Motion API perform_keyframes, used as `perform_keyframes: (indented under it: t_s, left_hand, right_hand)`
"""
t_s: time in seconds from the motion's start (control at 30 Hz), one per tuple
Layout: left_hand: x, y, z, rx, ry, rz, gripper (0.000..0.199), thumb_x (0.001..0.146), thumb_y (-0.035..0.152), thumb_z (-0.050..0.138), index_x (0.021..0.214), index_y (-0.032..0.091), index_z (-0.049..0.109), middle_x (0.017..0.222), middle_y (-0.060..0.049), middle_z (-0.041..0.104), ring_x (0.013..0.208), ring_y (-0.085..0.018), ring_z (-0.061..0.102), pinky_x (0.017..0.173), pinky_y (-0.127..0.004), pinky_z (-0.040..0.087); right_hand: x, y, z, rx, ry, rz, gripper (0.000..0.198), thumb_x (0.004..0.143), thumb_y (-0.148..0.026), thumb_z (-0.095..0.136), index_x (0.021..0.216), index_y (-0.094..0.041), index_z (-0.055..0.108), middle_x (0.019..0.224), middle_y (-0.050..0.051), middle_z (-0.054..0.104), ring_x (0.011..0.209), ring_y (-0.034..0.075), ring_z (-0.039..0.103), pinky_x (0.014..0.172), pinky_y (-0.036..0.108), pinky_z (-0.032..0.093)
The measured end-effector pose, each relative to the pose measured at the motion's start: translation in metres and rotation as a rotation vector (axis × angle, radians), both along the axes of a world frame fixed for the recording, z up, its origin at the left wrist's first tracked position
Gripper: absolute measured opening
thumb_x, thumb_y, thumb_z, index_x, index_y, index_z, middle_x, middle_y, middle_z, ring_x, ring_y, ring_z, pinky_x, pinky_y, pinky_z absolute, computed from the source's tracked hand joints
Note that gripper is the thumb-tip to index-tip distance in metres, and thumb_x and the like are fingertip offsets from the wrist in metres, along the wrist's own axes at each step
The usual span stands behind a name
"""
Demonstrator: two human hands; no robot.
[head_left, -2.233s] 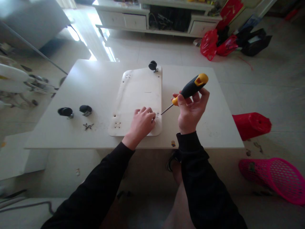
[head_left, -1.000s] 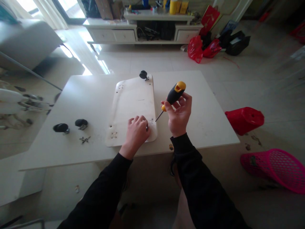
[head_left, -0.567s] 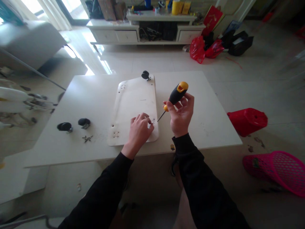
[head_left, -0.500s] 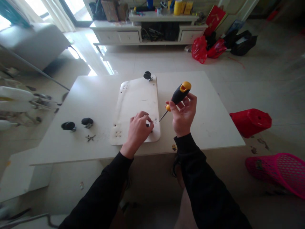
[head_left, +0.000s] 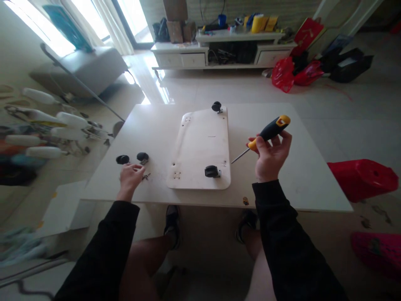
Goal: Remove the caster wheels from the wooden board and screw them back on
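While one loose caster (head_left: 122,159) is lying by the left edge of the bench (head_left: 313,184), a second loose caster (head_left: 142,157) is sitting just to its right. Toward the near left corner, the left hand (head_left: 130,176) is showing a half-curled grip; whether it's holding anything, we can't tell. Small screws (head_left: 146,177) are lying right by its fingertips. Mid-bench, near the front edge, the white board (head_left: 200,146) is lying flat, a near caster (head_left: 211,171) and a far caster (head_left: 216,106) occupying its right corners. Toward the right edge, the right hand (head_left: 271,161) is wrapping its grip round a screwdriver (head_left: 271,129), the tip pointing just beside the board.
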State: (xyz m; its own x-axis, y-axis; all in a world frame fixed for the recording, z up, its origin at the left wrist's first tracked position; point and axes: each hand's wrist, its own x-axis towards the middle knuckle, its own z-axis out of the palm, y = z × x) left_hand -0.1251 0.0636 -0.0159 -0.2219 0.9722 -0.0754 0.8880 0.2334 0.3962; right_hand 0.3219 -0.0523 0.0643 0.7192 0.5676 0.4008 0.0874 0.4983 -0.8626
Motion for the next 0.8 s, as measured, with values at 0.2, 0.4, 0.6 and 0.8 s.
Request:
perform_keyframes:
  t_s: [0.2,0.4,0.6,0.8]
  left_hand:
    - [-0.008,0.000,-0.001,-0.022,0.017,0.034,0.015,0.076,0.036,0.070,0.072,0.022,0.071,0.081,-0.009,0.071,0.109,-0.034,0.068,0.096,-0.042,0.054]
    - [0.018,-0.005,0.035,0.094,-0.119,0.010,0.020,0.079,0.035,0.069,0.087,0.018,0.077,0.085,-0.008,0.071,0.086,-0.025,0.069,0.090,-0.039,0.056]
    - [0.103,-0.048,0.059,-0.141,-0.598,-0.533,0.031,0.084,0.046,0.073,0.075,0.017,0.074,0.066,-0.003,0.064,0.062,-0.014,0.053,0.057,-0.026,0.040]
    - [0.170,-0.082,0.055,-0.350,-0.667,-0.833,0.035,0.089,0.046,0.070,0.086,0.014,0.083,0.060,0.000,0.057,0.056,-0.011,0.043,0.054,-0.026,0.030]
  right_hand:
    - [0.000,0.004,-0.001,-0.034,-0.006,-0.007,0.056,0.073,-0.035,0.088,0.114,-0.030,0.050,0.097,-0.005,0.069,0.072,0.017,0.076,0.067,0.039,0.069]
    - [0.000,0.006,-0.003,-0.054,-0.029,-0.023,0.057,0.073,-0.039,0.087,0.116,-0.031,0.050,0.096,-0.005,0.067,0.072,0.017,0.075,0.067,0.040,0.069]
    - [-0.003,0.004,-0.006,-0.039,-0.044,-0.083,0.054,0.077,-0.038,0.084,0.119,-0.030,0.050,0.097,-0.003,0.070,0.078,0.017,0.076,0.073,0.039,0.068]
    - [-0.017,-0.002,-0.002,-0.011,-0.051,-0.069,0.052,0.079,-0.040,0.084,0.118,-0.029,0.051,0.093,-0.002,0.076,0.077,0.016,0.076,0.073,0.036,0.066]
